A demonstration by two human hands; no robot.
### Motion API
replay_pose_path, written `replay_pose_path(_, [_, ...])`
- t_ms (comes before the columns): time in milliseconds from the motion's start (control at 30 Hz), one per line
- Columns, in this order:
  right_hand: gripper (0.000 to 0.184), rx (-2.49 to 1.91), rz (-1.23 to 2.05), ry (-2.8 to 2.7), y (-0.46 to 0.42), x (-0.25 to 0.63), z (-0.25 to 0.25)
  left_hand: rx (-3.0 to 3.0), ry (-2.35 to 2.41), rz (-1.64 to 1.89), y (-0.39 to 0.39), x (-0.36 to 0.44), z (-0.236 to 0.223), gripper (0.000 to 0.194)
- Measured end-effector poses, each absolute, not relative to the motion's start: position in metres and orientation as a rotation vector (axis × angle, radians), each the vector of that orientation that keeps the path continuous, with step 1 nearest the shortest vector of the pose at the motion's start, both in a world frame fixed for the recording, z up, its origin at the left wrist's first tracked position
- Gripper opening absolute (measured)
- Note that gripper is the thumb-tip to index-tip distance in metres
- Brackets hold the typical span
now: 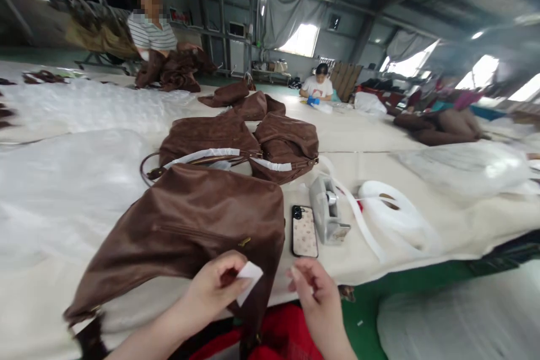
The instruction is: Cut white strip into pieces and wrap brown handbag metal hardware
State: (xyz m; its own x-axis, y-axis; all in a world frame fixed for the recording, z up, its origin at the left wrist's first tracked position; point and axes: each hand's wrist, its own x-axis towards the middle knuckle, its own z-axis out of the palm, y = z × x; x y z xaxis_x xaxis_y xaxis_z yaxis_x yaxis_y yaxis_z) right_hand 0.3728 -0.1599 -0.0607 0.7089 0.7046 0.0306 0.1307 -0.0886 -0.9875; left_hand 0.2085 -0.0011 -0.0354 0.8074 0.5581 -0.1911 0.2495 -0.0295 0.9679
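Bag (202,197) is dk brown, glossy, w/ zip (194,233) & gold-coloured pull (244,242).

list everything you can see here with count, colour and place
front bag: one, brown, near table edge
white slip: one, white, in left fingers
bags behind: at least two, brown, beyond front bag
phone: one, dark-edged, pale patterned back, right of front bag
tape dispenser: one, grey, beside phone
strip roll: one, white, right of dispenser
plastic sheeting: count unclear, whitish, table's left and right
table: count unclear, cream-covered, under the bags
other people: at least two, striped and white tops, farther back
windows: several, bright white, background
floor: one, green, lower right
left fingers: bare, pinching slip
right fingers: bare, curled, below phone
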Motion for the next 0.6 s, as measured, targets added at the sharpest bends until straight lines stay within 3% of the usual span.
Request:
replay_pose_path(100, [0.034,-1.874,-0.149,-0.484,-0.177,0.452,-0.044,1.510,0.711,0.203,0.015,0.202,-0.035,0.040])
replay_pose_path(167, [0.038,-2.163,-0.359,-0.445,-0.183,0.513,-0.036,1.480,0.766,0.184,0.021,0.201,-0.039,0.046])
replay_pose_path(367, [0.019,-2.532,-0.261,-0.557,-0.156,0.628,-0.043,1.427,0.864,0.212,0.034,0.203,-0.067,0.050])
replay_pose_path(600, [0.021,-2.660,-0.271,-0.832,-0.106,0.673,-0.045,1.263,0.767,0.313,0.035,0.194,-0.077,0.041])
